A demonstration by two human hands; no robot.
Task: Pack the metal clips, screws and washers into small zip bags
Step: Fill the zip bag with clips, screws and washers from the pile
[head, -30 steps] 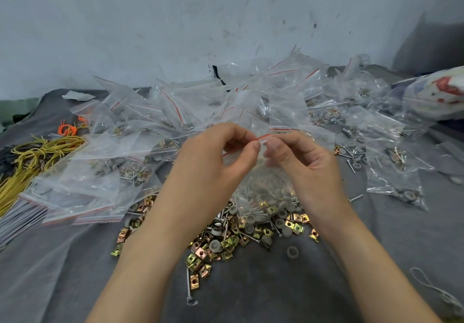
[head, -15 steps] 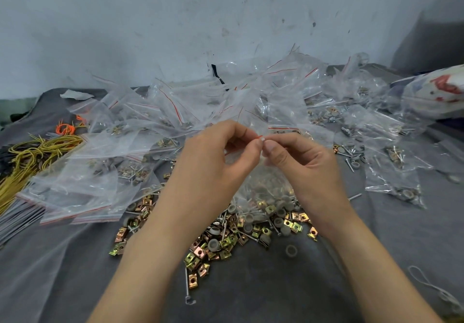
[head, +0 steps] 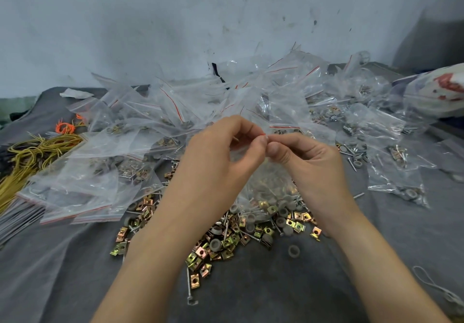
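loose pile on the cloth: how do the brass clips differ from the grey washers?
Colour: the clips are shiny gold-brass, while the washers are dull grey.
Shape: the clips are squarish plates with a small hole, while the washers are thick round rings with a wider centre hole.
Shared: both lie loose and unbagged, mixed in one pile on the grey cloth.

Left hand [head: 221, 157], right hand [head: 310, 163], bare forearms [head: 155, 247], short nails [head: 273, 150].

Clips [head: 221, 242] before bags [head: 140, 132] (piled behind); wires [head: 27, 157] far left
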